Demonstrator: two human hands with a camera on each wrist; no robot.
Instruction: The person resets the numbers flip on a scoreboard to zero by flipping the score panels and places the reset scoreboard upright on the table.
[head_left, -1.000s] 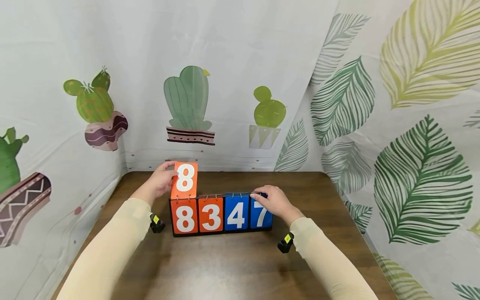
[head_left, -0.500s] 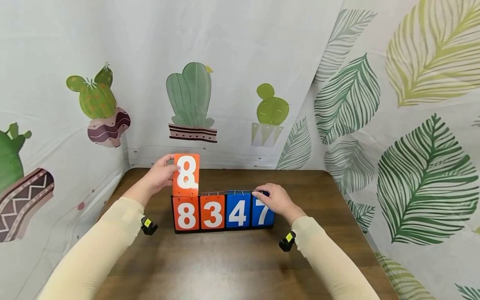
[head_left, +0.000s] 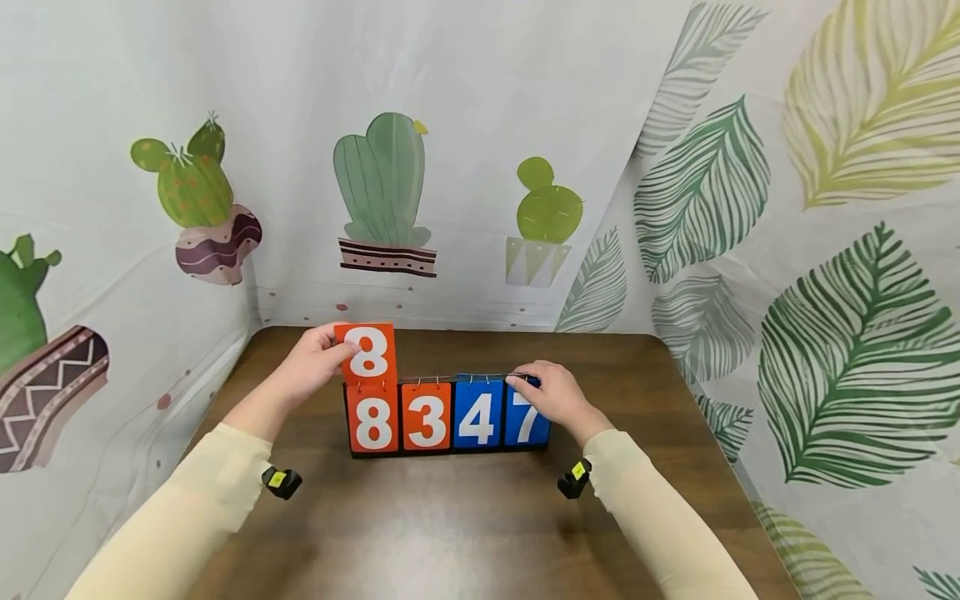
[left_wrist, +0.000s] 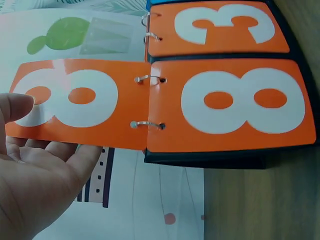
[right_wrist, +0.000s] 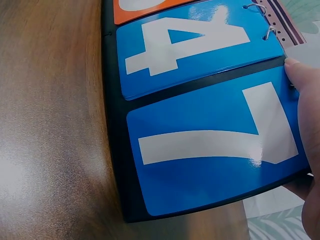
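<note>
A black flip scoreboard (head_left: 450, 452) stands on the table showing orange 8 and 3 cards and blue 4 and 7 cards. Its leftmost orange 8 card (head_left: 375, 423) hangs flat from metal rings. Above it, another orange card marked 8 (head_left: 367, 354) is lifted up on the same rings. My left hand (head_left: 311, 367) pinches that raised card by its left edge, thumb (left_wrist: 20, 107) on the front and fingers behind. My right hand (head_left: 553, 393) grips the scoreboard's top right corner, above the blue 7 card (right_wrist: 220, 150); most of its fingers are hidden behind the board.
The brown wooden table (head_left: 435, 525) extends in front of and around the scoreboard. Behind it hangs a white curtain (head_left: 465, 83) printed with cacti, and leaf-patterned cloth (head_left: 862, 350) covers the right side. A small black wrist camera (head_left: 282, 482) sits on my left sleeve.
The raised 8 card has swung up and then lower again in the head view, with my left hand staying on it. My right hand keeps its hold on the corner.
</note>
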